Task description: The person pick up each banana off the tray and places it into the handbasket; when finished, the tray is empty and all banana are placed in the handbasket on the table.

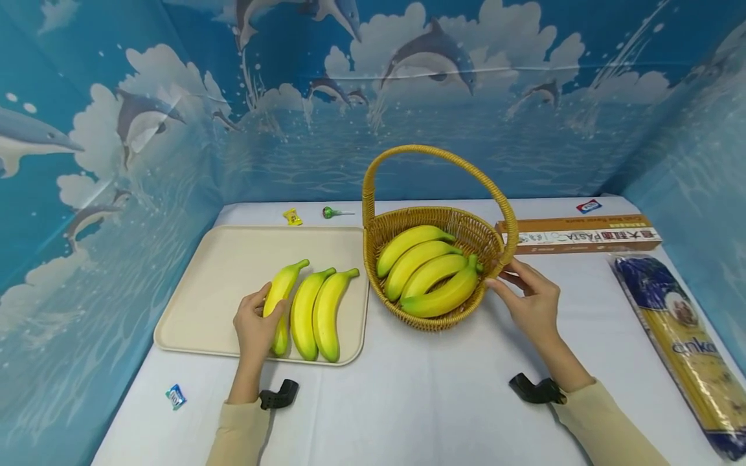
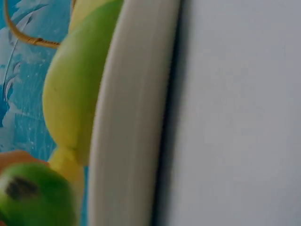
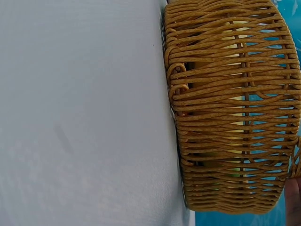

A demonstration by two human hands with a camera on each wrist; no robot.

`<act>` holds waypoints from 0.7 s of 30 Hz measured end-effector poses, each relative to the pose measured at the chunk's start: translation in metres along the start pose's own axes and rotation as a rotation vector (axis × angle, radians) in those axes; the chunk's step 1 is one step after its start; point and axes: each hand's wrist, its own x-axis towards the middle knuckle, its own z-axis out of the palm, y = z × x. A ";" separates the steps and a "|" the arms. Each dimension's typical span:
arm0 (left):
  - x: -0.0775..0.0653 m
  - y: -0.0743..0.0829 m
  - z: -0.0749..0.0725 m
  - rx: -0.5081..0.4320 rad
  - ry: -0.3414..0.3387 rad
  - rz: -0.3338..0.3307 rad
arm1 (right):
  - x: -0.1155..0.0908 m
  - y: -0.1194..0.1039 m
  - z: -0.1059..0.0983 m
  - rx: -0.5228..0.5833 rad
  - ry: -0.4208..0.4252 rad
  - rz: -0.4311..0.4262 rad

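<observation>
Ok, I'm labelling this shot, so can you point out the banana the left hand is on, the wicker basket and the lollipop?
banana (image 1: 282, 285), head view, upper half above the fingers.
wicker basket (image 1: 431, 321), head view, front wall below the fruit.
lollipop (image 1: 329, 211), head view, green head.

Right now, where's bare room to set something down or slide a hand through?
Free: the tray's back and left part, behind the three bananas; the tablecloth strip between both forearms, in front of the basket; the patch between the basket and the spaghetti bag. Crowded: the basket, full of bananas, and the tray's front right corner, where the left hand grips one.
</observation>
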 end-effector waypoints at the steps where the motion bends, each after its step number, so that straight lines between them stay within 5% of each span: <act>1: 0.001 0.005 -0.002 -0.003 0.014 0.002 | 0.000 0.001 0.000 0.000 -0.001 0.001; 4: 0.006 0.028 -0.006 -0.035 0.046 0.063 | -0.001 0.010 0.001 0.010 0.006 -0.006; 9: 0.018 0.088 0.004 -0.165 0.032 0.295 | -0.002 0.027 -0.003 0.025 0.026 -0.009; 15: 0.018 0.148 0.055 -0.198 -0.130 0.540 | -0.002 0.014 -0.003 0.031 0.017 -0.023; 21: 0.030 0.166 0.115 -0.112 -0.202 0.556 | -0.003 0.023 -0.001 0.050 0.015 -0.028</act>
